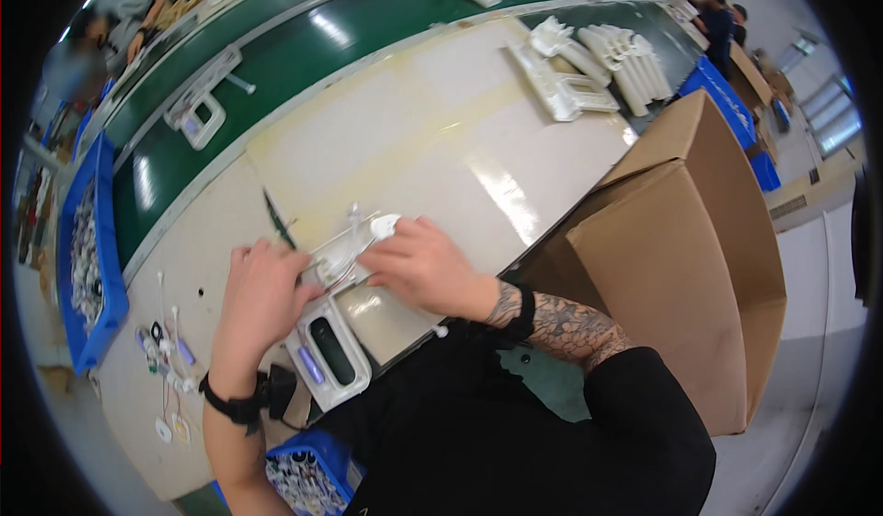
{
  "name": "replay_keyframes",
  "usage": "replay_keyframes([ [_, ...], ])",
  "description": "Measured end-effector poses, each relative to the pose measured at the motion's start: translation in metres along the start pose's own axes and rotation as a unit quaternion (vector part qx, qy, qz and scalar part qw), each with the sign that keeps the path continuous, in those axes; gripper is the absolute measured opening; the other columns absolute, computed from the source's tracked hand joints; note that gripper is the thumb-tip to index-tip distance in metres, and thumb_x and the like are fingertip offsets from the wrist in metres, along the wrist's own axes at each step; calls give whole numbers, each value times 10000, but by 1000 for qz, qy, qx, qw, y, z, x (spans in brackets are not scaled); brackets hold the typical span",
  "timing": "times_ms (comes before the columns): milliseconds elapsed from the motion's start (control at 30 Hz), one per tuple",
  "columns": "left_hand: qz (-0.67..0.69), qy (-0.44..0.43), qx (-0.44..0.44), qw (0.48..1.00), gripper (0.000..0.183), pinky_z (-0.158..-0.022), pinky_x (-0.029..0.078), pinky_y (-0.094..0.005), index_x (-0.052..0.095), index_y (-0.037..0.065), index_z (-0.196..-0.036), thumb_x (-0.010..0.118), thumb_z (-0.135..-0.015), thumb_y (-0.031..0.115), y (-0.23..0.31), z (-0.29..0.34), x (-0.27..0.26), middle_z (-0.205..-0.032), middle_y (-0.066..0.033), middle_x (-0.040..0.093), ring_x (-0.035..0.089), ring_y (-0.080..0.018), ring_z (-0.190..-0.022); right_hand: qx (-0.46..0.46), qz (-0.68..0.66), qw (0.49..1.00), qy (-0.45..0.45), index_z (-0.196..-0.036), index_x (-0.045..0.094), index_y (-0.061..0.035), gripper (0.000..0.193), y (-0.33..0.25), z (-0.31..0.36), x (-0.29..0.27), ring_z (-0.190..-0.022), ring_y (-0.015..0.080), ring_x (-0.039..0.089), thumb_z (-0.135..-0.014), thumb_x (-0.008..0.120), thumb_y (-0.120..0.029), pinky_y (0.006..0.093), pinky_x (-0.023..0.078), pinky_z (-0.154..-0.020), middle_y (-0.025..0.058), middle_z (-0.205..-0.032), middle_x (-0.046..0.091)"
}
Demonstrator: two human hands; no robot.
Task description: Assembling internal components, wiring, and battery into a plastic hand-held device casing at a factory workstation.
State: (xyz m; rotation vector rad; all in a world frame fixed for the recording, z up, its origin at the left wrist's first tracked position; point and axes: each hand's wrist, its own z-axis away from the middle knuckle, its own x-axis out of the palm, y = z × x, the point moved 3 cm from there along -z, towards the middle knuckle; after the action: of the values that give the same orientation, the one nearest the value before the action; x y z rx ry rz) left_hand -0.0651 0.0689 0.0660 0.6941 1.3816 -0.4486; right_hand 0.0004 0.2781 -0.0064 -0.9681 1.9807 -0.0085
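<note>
A white plastic housing half [359,389] with a looped handle lies in front of me at the table's near edge. A purple cylindrical cell [310,365] rests in the handle's frame. My left hand [262,295] has its fingers bent over the housing's middle, thumb and fingertips closed on it. Across from it, my right hand [428,268] pinches at the housing's far part, its fingertips pointing down; what they hold is too small to make out. Thin wires run between the two hands. Beside the right fingers sits a round white part [384,227].
Loose cells, wires and small parts [166,350] lie left. Blue bins of small parts [97,268] stand at the left and below [308,470]. An open cardboard box [671,277] is at right. White housings [589,65] are piled behind. A green conveyor [303,38] carries more housings.
</note>
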Motion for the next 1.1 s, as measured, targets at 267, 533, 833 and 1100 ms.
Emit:
replay_keyframes([
  [267,138,192,-75,969,379,-925,514,-427,685,-19,-1186,712,-913,242,10,-48,39,-1097,-196,671,630,-337,-1050,253,-156,953,-54,-1233,690,-20,459,40,-10,-38,-812,191,634,-812,852,-108,320,542,-773,101,-1138,673],
  [533,305,46,-89,947,310,-930,502,-435,718,-8,-1121,710,-887,195,2,-57,60,-1066,-174,672,614,-351,-1048,215,-165,947,-169,-1227,673,-30,494,59,-14,-26,-817,198,613,-789,870,-147,344,527,-783,60,-1008,617],
  [833,283,124,88,947,378,-924,467,-418,704,80,-1233,675,-860,37,12,-44,58,-1000,-99,657,581,-324,-987,307,-454,835,-53,-1128,682,3,181,68,-26,-12,-967,116,643,-949,710,-1,279,543,-882,39,-1041,694],
  [1100,380,102,16,919,314,-884,497,-428,657,39,-1166,710,-856,50,11,-45,62,-984,-112,679,626,-325,-975,350,-373,856,-70,-1149,671,22,195,62,-18,-8,-929,112,673,-974,709,-56,279,565,-837,65,-1017,725],
])
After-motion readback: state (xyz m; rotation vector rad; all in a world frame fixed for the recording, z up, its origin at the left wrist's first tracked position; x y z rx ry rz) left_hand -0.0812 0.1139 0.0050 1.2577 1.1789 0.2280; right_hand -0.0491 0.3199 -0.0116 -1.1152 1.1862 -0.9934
